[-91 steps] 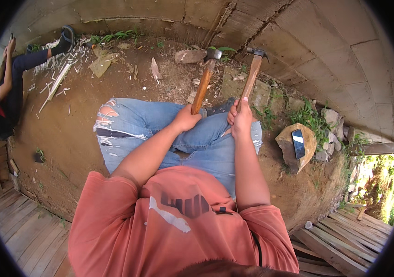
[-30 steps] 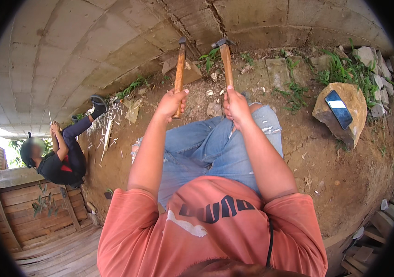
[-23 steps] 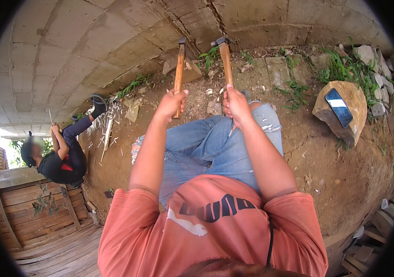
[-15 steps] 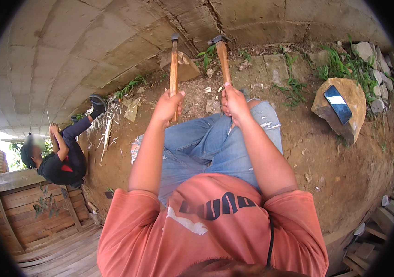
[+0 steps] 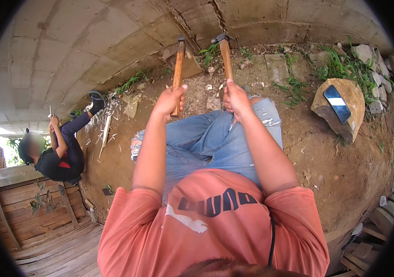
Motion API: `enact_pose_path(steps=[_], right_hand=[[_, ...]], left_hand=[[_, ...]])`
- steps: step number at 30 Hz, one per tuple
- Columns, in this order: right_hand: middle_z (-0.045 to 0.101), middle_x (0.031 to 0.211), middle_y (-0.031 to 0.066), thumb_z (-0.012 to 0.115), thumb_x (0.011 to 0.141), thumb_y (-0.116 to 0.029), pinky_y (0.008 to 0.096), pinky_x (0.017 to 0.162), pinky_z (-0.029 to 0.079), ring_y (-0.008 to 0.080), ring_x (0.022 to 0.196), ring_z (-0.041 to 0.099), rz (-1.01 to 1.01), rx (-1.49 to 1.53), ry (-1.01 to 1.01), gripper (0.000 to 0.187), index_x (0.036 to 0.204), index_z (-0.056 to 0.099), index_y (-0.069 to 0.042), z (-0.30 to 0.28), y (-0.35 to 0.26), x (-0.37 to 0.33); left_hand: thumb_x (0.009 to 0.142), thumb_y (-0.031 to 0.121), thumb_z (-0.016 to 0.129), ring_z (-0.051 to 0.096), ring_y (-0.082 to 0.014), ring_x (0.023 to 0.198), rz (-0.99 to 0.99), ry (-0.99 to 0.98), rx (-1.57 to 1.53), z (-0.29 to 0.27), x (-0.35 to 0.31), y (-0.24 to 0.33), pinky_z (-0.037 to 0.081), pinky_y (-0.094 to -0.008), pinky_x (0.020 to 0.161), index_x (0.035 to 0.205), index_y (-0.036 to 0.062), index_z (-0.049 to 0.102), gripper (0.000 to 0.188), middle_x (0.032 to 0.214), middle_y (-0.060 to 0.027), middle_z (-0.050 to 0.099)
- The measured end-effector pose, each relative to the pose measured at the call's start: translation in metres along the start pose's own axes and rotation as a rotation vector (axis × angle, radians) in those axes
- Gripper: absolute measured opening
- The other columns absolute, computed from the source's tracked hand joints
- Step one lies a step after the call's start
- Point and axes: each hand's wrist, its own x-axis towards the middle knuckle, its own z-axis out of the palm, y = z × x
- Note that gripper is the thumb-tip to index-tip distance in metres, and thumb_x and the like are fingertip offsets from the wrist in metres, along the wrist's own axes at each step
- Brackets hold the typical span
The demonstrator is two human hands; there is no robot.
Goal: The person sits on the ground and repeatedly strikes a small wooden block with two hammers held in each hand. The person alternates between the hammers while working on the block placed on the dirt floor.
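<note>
Each of my hands is closed round a hammer, both held up in front of my crossed legs. My left hand (image 5: 171,101) grips the lower part of a wooden handle; this left hammer (image 5: 178,69) stands nearly upright with a slight lean to the right, and its small dark metal head is at the top. In my right hand (image 5: 237,99) is the right hammer (image 5: 226,60), also wooden-handled, leaning a little left. A dark claw-like metal head tops it. The two hammers are apart, and a stone block (image 5: 190,65) lies behind the left one.
A phone (image 5: 337,104) rests on a large tan rock (image 5: 344,127) to my right. Grey stones (image 5: 375,69) and weeds line the wall (image 5: 109,41). At the left sits another person (image 5: 60,152) holding a thin stick, near pale wood shavings (image 5: 108,124). Planks lie at the lower right.
The left hammer has tilted and shifted slightly right, with my left hand. My right hand and its hammer have moved only a little. The person at the left has shifted slightly.
</note>
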Motion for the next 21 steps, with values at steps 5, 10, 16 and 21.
enact_pose_path(steps=[5, 10, 16, 21], right_hand=[[0.041, 0.062, -0.0053, 0.05, 0.113, -0.044, 0.0257, 0.039, 0.024, 0.0064, 0.044, 0.034, -0.025, -0.075, 0.003, 0.034, 0.1, 0.053, -0.012, 0.002, -0.001, -0.002], [0.043, 0.065, -0.0048, 0.058, 0.112, -0.033, 0.0249, 0.042, 0.03, 0.0058, 0.049, 0.038, -0.307, -0.141, 0.062, 0.024, 0.113, 0.057, -0.009, 0.017, 0.005, -0.013], [0.051, 0.072, -0.0044, 0.056, 0.113, -0.031, 0.0231, 0.05, 0.038, 0.0045, 0.057, 0.046, -0.811, -0.425, 0.078, 0.029, 0.126, 0.06, -0.005, 0.064, -0.079, -0.069], [0.058, 0.078, -0.0005, 0.054, 0.114, -0.03, 0.0242, 0.056, 0.044, 0.0071, 0.063, 0.052, -1.285, -0.477, 0.059, 0.035, 0.135, 0.053, -0.003, 0.126, -0.187, -0.13]], left_hand=[[0.104, 0.033, 0.07, 0.052, -0.0096, 0.059, -0.015, 0.027, -0.008, 0.001, 0.0, 0.005, 0.046, -0.0281, 0.051, 0.1, 0.0088, 0.05, 0.031, 0.076, 0.0004, 0.055], [0.104, 0.034, 0.07, 0.052, -0.0086, 0.061, 0.013, 0.011, -0.002, -0.003, 0.003, -0.013, 0.047, -0.0272, 0.052, 0.104, 0.009, 0.051, 0.031, 0.078, 0.0017, 0.055], [0.103, 0.034, 0.071, 0.053, -0.0087, 0.062, 0.044, -0.033, -0.047, -0.008, 0.003, -0.027, 0.047, -0.0279, 0.053, 0.108, 0.0077, 0.051, 0.034, 0.078, 0.0012, 0.053], [0.102, 0.035, 0.072, 0.051, -0.0083, 0.061, 0.051, -0.017, -0.076, -0.007, 0.008, -0.045, 0.047, -0.0283, 0.051, 0.111, 0.0058, 0.05, 0.037, 0.078, 0.0009, 0.052]])
